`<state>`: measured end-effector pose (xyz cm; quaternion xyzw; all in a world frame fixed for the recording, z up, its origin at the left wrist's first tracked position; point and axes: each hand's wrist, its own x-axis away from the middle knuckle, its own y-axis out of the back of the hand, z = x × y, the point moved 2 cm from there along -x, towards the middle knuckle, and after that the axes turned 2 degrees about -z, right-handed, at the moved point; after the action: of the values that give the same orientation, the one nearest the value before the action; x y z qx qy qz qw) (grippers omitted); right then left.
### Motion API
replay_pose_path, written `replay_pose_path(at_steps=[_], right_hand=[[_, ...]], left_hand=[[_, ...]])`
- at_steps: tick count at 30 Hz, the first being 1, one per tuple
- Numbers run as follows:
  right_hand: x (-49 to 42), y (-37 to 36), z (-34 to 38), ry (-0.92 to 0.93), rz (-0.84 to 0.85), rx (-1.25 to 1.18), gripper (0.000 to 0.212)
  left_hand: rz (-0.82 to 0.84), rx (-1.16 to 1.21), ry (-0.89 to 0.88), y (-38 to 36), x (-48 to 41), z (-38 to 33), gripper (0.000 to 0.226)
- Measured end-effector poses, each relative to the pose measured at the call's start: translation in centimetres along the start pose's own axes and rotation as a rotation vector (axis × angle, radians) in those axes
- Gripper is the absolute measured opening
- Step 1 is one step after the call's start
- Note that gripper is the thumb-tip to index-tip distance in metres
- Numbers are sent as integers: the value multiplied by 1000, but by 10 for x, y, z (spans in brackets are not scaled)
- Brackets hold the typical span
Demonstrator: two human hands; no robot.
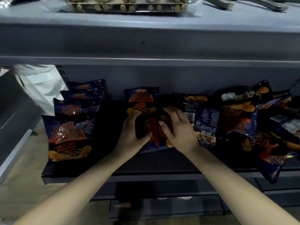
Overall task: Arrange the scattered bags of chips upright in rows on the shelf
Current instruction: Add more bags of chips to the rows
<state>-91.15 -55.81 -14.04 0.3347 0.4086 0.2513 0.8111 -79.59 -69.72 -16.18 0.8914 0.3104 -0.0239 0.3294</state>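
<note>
Chip bags, left row (71,137): four, upright, one behind another, left of frame.
Centre: one back bag (141,98), upright; held bags (144,127) look like two, too dark to be sure.
Hands: two, left hand (129,133) and right hand (178,132), both gripping the held bags.
Right pile (238,114): at least five bags, lying overlapped; full count cannot tell, pile runs off right edge.
Shelves counted: two, chip shelf (78,176) and upper shelf (146,46).
Top of frame: one stick pack (129,5).
</note>
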Motion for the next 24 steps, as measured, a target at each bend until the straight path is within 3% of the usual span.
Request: replay_pose_path(at_steps=[12,19,24], right_hand=[[-50,-24,12,-17,-6,18,49],[-82,-33,-3,-103,126,76,65],[-88,-47,-12,-234,341,68,80]], left_hand=[[-82,-34,74,25,-47,11,75],[-60,-40,134,24,-81,13,84],[14,0,222,14,-96,22,75]])
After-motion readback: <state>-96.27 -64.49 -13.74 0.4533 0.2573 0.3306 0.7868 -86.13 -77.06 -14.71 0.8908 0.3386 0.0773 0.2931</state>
